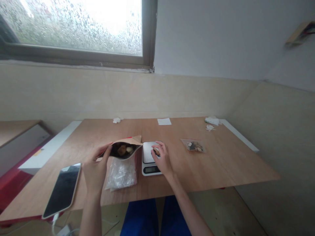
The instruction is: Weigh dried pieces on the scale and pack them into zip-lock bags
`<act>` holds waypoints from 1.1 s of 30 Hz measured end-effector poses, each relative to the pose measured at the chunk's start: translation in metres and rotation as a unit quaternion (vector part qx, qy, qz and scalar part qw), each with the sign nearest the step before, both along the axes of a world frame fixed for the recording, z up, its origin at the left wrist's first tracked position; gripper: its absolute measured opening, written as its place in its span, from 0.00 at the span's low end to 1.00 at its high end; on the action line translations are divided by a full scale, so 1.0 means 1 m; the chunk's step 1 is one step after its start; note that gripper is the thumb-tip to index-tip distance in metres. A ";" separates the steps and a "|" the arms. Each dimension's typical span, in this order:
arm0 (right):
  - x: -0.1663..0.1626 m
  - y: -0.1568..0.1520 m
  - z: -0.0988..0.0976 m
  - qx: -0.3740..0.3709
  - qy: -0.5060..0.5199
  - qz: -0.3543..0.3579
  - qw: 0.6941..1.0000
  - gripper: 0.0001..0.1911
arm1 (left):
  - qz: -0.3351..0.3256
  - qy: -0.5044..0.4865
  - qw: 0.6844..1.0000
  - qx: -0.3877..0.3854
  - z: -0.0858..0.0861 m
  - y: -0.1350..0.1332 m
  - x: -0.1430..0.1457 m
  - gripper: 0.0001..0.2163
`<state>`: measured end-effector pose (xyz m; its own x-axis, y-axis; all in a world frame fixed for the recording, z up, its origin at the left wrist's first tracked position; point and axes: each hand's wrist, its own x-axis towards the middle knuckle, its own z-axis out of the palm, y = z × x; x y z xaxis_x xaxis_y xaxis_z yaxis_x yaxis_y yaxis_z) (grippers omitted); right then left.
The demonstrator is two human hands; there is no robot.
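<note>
Left hand: my left hand (pixel 95 168) is closed on the near left edge of the brown paper pouch (pixel 126 146), thumb on top, holding it just above the desk (pixel 221 164).
Pouch: its mouth gapes open and tilts toward me, with brown and pale bits of food showing inside; its long axis runs left to right, and the right tip almost touches the scale (pixel 148 156).
Right hand: my right hand (pixel 162 159) rests palm down on the right side of the scale, fingers curled onto the plate over a small brownish piece (pixel 155 151). I cannot tell whether I am pinching the piece or only touching it.
Scale: it is just right of the pouch, with its display on the near edge, facing me.
Key relation: the pouch mouth lies just left of my right hand, across the scale plate. The right hand is the nearer one to the piece, and the left is taken up with the pouch.
Under the pouch: a stack of clear plastic bags (pixel 121 175) lies flat on the desk, beside the scale.
Further right: a small clear bag (pixel 194 146), already holding dark food, lies apart from my right hand.
Left edge: a phone (pixel 62 190) lies screen up, near my left wrist.
</note>
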<state>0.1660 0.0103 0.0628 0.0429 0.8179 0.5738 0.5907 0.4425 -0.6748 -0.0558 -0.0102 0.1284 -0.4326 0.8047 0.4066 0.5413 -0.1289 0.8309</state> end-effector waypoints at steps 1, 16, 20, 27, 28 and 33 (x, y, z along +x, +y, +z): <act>-0.008 -0.008 0.016 0.023 0.023 0.019 0.999 0.08 | -0.002 -0.001 1.000 0.001 0.000 -0.001 0.001 0.13; -0.097 0.026 0.052 -0.118 -0.334 0.096 0.930 0.12 | -0.082 0.051 0.992 0.081 -0.016 -0.019 0.014 0.10; -0.120 0.042 0.039 -0.142 -0.282 0.021 0.948 0.16 | -0.072 0.047 0.993 0.078 -0.020 -0.018 0.023 0.11; -0.121 0.034 0.030 -0.210 -0.336 0.017 0.918 0.21 | -0.035 0.098 0.986 0.129 -0.029 -0.016 0.027 0.11; -0.119 0.033 0.033 -0.216 -0.357 0.019 0.909 0.20 | -0.028 0.108 0.984 0.141 -0.031 -0.015 0.027 0.11; -0.108 0.032 0.043 -0.206 -0.369 0.039 0.905 0.20 | -0.016 0.129 0.978 0.161 -0.032 -0.013 0.029 0.10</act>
<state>0.0580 0.0425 0.1058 -0.2960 0.9528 0.0678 0.9256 0.3036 -0.2262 -0.0268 -0.0232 0.0967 -0.2585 0.6285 0.7336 0.7193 -0.3816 0.5805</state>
